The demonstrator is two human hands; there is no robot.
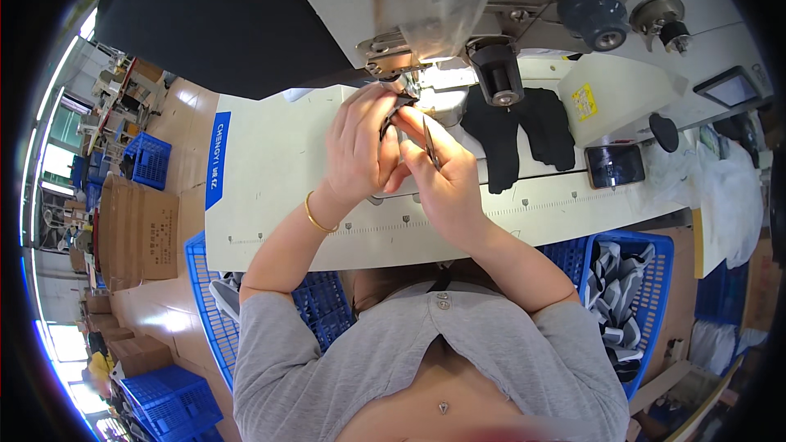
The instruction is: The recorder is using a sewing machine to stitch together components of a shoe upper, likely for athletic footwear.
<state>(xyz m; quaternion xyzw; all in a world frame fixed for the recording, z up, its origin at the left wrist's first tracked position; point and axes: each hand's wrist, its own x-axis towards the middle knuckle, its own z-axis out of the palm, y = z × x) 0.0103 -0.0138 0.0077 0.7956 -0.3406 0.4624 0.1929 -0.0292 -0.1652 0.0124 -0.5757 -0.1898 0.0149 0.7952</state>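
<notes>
My left hand [359,146] is closed on a small piece of black fabric [388,121], right below the needle area of a sewing machine [401,74]. Beside it, my right hand [449,184] grips a slim, pointed metal tool [430,146], perhaps tweezers or small snips. The fingertips of both hands meet near the fabric, and much of it is hidden behind them. Just right of the hands, black fabric pieces [547,127] lie on the white machine table [295,164].
A phone-like dark device [616,166] and clear plastic bags [725,188] lie at the right. Below the table stand a blue basket of grey, black and white pieces [659,278] and another blue basket [199,278]. A cardboard box [139,233] sits on the floor at left.
</notes>
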